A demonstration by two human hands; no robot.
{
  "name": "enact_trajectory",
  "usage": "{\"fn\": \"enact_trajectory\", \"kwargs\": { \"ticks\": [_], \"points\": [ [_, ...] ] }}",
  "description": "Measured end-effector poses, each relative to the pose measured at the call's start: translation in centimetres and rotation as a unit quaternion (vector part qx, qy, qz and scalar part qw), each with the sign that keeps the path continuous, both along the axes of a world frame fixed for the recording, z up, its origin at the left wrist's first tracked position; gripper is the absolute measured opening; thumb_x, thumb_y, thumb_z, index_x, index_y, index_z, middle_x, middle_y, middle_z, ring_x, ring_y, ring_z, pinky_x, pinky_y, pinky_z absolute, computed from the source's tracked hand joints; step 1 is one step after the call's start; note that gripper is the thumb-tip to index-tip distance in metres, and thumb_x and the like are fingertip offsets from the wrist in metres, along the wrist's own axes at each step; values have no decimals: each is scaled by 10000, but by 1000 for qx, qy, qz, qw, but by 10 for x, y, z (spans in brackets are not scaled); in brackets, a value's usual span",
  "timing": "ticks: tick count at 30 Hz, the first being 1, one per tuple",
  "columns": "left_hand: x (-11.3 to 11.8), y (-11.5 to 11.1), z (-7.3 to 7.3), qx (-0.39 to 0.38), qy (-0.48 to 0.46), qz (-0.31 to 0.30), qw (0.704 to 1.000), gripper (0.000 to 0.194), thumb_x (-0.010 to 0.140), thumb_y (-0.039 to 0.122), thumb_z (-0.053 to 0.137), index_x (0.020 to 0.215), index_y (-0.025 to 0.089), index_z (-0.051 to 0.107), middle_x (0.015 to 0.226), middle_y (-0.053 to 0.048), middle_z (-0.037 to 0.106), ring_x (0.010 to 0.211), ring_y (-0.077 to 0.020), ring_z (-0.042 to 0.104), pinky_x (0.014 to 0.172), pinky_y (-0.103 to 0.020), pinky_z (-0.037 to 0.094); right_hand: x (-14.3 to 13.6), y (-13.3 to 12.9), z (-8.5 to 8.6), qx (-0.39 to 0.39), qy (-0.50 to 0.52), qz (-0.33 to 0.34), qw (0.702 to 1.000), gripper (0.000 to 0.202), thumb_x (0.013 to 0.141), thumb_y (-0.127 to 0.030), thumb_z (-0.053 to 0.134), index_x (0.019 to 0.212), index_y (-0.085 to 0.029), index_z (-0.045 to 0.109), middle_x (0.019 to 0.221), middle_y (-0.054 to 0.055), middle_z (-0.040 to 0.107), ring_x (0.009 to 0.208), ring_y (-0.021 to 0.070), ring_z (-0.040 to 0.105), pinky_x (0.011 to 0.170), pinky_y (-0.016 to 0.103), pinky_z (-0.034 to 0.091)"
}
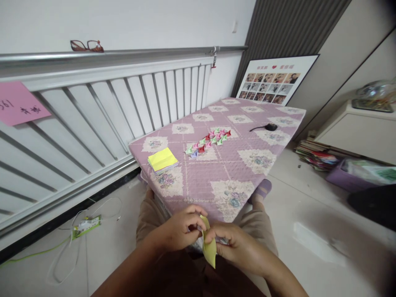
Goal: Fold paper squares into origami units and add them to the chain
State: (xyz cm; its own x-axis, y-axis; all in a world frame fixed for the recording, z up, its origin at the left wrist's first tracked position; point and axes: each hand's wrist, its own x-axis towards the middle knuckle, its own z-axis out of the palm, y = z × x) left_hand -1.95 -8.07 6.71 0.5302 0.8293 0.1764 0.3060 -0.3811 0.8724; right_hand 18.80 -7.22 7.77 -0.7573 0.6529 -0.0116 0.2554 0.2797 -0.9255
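Note:
A folded piece of yellow paper is held over my lap, just off the near edge of the table. My left hand pinches its upper left side between thumb and fingers. On the paper's right side, the thumb and fingers of my right hand are closed on it. Ahead on the tablecloth lies a stack of square paper with a yellow sheet on top. Several small folded paper pieces in red, pink, green and blue sit in rows near the table's middle.
A pink floral cloth covers the table. Toward its far right lies a small black object with a cord. A white radiator runs along the left, with eyeglasses on the pipe above. A power strip and cables lie on the floor.

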Motion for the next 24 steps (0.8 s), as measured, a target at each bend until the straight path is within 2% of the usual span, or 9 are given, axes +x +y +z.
{"fn": "enact_trajectory", "kwargs": {
  "ticks": [4,7,11,13,16,19,24],
  "points": [
    [-4,5,11,-5,-17,-56,998,224,700,-2,515,776,160,649,988,-66,620,883,-146,609,807,-268,479,6,2,4,-38,-22,-5,999,107,872,-276,572,870,-199,645,785,-20,645,685,86,556,646,179,414],
    [-9,7,12,-49,-33,-112,992,183,728,27,534,802,158,637,910,-53,660,863,-149,621,796,-261,476,11,5,5,-83,-15,6,996,158,870,-338,580,862,-190,634,781,-18,618,692,89,534,634,181,403],
    [-16,10,2,-169,-32,-124,977,69,771,136,606,837,149,621,835,-29,653,743,-122,591,704,-235,456,16,9,2,-140,1,13,990,224,860,-393,597,821,-173,616,731,-24,574,677,88,509,628,191,393],
    [-19,11,-4,-227,-75,-119,964,80,781,197,638,828,144,602,770,-10,618,680,-102,555,657,-220,439,18,10,-1,-183,27,13,983,259,843,-417,616,794,-163,604,723,-18,580,679,93,522,645,205,410],
    [-22,13,-11,-284,-159,-116,938,177,792,285,665,842,143,572,747,2,583,617,-83,519,606,-209,423,18,11,-6,-247,71,17,966,299,820,-450,639,858,-154,615,781,16,629,741,120,577,714,249,450],
    [-23,15,-11,-283,-174,-121,935,209,813,330,656,863,140,581,763,-3,576,620,-82,505,615,-214,419,17,13,-11,-266,84,11,960,332,816,-462,642,941,-155,626,837,36,648,784,138,599,749,279,466],
    [-23,18,-6,-184,-153,-117,964,214,826,352,642,777,148,601,820,-27,583,796,-138,552,761,-266,440,13,15,-15,-202,75,-19,976,408,830,-544,581,944,-158,642,862,35,632,814,155,575,773,299,463]
  ]
}}
